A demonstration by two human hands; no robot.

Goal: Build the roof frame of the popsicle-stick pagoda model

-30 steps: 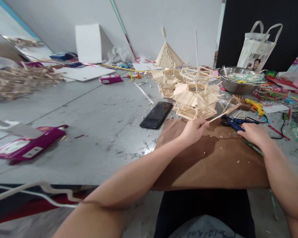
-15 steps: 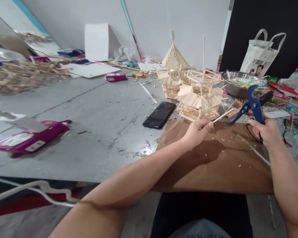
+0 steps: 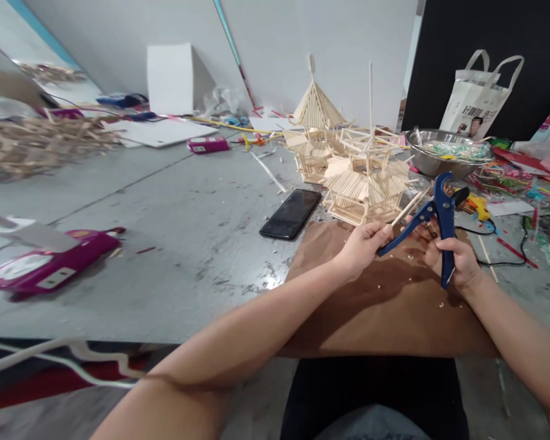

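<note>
My left hand (image 3: 364, 244) pinches a thin wooden stick (image 3: 407, 209) that slants up to the right over a sheet of brown paper (image 3: 385, 305). My right hand (image 3: 449, 260) grips a blue cutter (image 3: 433, 220) with its handles spread; the jaw end is right by the stick. Just beyond both hands stands a small pagoda model built of wooden sticks (image 3: 364, 183), with a second, taller stick tower (image 3: 314, 131) behind it.
A black phone (image 3: 291, 214) lies left of the brown paper. A steel bowl (image 3: 447, 153), a white tote bag (image 3: 481, 98), a yellow glue gun (image 3: 474, 205) and coloured clutter fill the right. A magenta box (image 3: 50, 263) and a pile of sticks (image 3: 36, 143) sit at the left.
My right hand picked the blue cutter up off the table, raised it, then brought it down and left toward the stick. My left hand kept holding the stick in place.
</note>
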